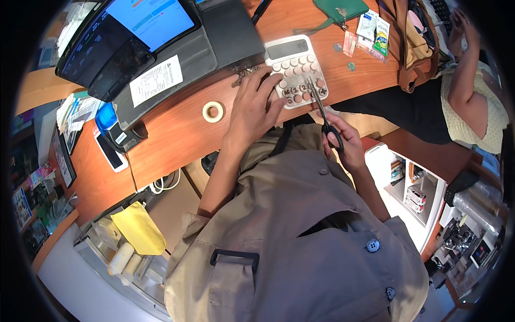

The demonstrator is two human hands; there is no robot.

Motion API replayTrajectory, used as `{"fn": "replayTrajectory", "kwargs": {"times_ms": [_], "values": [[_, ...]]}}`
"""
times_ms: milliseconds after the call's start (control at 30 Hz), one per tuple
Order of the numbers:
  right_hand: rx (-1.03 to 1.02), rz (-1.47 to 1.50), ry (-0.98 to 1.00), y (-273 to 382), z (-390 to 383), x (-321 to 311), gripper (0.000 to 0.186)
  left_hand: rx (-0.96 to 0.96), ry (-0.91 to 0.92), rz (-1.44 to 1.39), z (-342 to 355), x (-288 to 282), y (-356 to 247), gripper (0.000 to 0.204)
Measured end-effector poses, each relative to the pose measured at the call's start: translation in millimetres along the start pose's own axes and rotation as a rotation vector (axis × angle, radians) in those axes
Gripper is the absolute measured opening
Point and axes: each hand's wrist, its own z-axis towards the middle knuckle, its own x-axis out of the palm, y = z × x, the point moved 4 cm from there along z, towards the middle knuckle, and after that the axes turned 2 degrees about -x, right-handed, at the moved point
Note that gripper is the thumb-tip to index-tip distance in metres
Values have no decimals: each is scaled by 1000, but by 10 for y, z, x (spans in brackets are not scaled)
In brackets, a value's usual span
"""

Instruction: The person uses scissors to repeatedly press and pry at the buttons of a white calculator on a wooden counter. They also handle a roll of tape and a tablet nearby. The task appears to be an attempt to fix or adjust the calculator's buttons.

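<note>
A white calculator (296, 47) with round keys lies at the desk's near edge; several keys look worn or uncovered, showing dark marks. My left hand (253, 106) is beside it, its fingers apart and bent, fingertips at the calculator's left edge; whether they press on it I cannot tell. My right hand (347, 140) grips the black handles of a pair of scissors (325, 124). Their metal blades point away from me and lie over the lower right keys. A bunch of small metal keys (244, 74) sits partly hidden behind my left hand's fingers.
Left of my left hand lies a tape roll (213, 111). Beyond it stand a dark monitor stand (177, 59) with a paper slip (156, 80) and a lit screen (153, 22). A phone (111, 152) is far left. Small packets (374, 33) and a brown bag (416, 43) lie right, near another person (475, 96).
</note>
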Motion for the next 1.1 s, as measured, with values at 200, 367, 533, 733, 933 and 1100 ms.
{"fn": "replayTrajectory", "kwargs": {"times_ms": [200, 367, 533, 733, 933, 1100], "values": [[102, -23, -32, -102, -71, 75, 50, 135, 16, 26, 53, 194, 93, 45], [169, -41, -50, -81, -55, 114, 49, 173, -7, 37, 9, 207, 140, 41], [169, -44, -68, -87, 49, 162, 48, 165, -17, 37, -3, 221, 152, 43], [164, -50, -90, -149, 172, 173, 47, 162, -28, 1, 0, 212, 164, 43], [138, -35, -96, -208, 247, 179, 47, 166, -12, 34, 8, 201, 161, 40], [120, -61, -109, -228, 256, 176, 47, 165, -6, 47, 13, 201, 160, 39]]}}
